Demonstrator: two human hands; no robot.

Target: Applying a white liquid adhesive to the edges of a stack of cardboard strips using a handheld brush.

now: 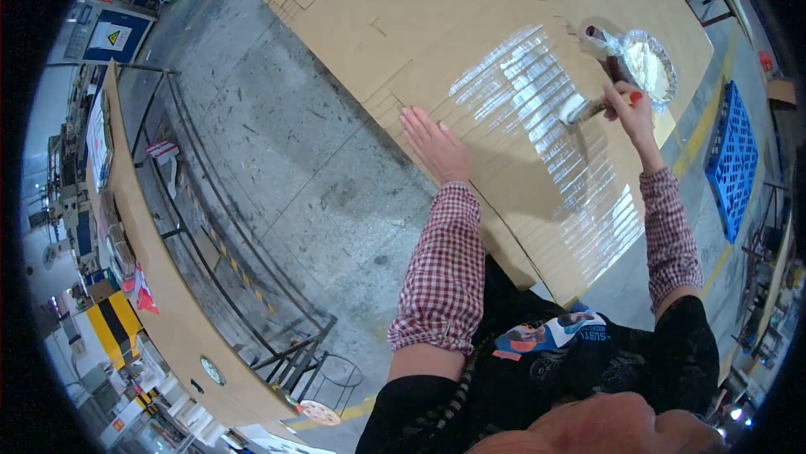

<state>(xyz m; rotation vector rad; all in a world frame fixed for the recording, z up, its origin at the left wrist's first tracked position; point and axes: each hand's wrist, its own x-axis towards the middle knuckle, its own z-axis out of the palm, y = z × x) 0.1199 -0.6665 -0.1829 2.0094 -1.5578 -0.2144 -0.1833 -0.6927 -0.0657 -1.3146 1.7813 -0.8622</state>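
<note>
Cardboard | brush: long axis crosswise, bristles leftward | right hand grasping brush | left hand flat, released

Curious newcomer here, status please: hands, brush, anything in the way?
Left hand open, palm down on cardboard. Right hand gripping brush at white streaks. Foil bowl near right hand, perhaps crowding it.

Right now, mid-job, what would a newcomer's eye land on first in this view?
Probably the glossy white streaks across the brown cardboard, right of centre, where the right hand holds a brush. Just beyond that hand sits a foil bowl of white stuff, while the left hand lies flat near the cardboard's left edge. At far right, a bright blue slotted panel stands out.
</note>
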